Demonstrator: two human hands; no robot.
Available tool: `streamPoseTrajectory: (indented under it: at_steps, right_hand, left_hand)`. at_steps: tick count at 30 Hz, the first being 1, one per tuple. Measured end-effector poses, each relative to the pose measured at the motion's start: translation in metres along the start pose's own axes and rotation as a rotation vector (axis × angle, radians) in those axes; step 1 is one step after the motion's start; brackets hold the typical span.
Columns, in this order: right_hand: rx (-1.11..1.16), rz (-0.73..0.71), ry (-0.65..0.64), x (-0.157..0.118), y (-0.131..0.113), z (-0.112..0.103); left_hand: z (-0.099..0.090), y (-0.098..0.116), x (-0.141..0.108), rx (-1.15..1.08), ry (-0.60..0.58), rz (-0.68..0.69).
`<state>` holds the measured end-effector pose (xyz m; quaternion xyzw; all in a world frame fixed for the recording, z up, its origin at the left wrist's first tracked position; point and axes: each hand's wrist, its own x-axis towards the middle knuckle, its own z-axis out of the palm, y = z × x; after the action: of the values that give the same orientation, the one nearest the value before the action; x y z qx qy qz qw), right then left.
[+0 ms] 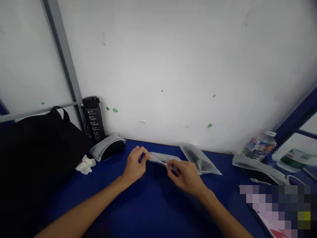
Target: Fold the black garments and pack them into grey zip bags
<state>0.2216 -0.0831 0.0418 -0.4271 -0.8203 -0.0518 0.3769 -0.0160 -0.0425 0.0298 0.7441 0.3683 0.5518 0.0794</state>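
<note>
A frosted zip pouch (164,156) hangs above the blue tabletop, its near edge stretched between my two hands. My left hand (136,164) pinches that edge at its left end, thumb against forefinger. Further right along the same edge, my right hand (185,173) pinches with thumb and fingers and covers part of the pouch. Whether anything lies inside this pouch cannot be made out. Just beyond my right hand rests another frosted pouch (198,158) with something dark inside, lying close to the wall.
On the left are a black bag (47,145), a dark bottle (93,119), a crumpled tissue (85,164) and a pouch with a black item (109,147). A clear plastic bottle (257,145) and another pouch (260,168) stand right. The white wall (158,82) bounds the blue table (146,205).
</note>
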Motion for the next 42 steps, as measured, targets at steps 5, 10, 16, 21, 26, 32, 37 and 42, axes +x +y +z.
streamPoseTrajectory:
  at_steps: [5, 10, 16, 21, 26, 32, 37, 42]
  right_hand:
    - [-0.105, -0.019, 0.016, 0.001, 0.006, -0.005]
    - [-0.134, -0.017, 0.027, 0.000, 0.014, -0.012]
    - [-0.114, 0.023, 0.135, 0.001, 0.030, -0.026]
    - [0.199, 0.104, 0.123, -0.003, 0.038, -0.028]
    - [0.309, 0.202, -0.096, -0.004, 0.021, -0.008]
    - [0.101, 0.236, -0.540, -0.007, 0.004, 0.019]
    - [0.026, 0.306, -0.554, -0.006, 0.014, 0.015]
    - [-0.041, 0.303, -0.412, -0.004, 0.011, 0.015]
  left_hand:
    - [-0.002, -0.006, 0.006, -0.063, 0.049, -0.142]
    - [-0.007, -0.022, 0.013, -0.109, 0.140, -0.253]
    - [-0.010, -0.039, 0.019, -0.195, 0.243, -0.345]
    - [-0.003, -0.036, 0.014, -0.359, 0.208, -0.401]
    - [0.009, -0.033, 0.002, -0.436, 0.069, -0.434]
    - [0.016, -0.032, -0.008, -0.306, -0.005, -0.474]
    - [0.015, -0.035, -0.007, -0.267, -0.044, -0.433]
    - [0.015, -0.034, -0.009, -0.231, -0.114, -0.413]
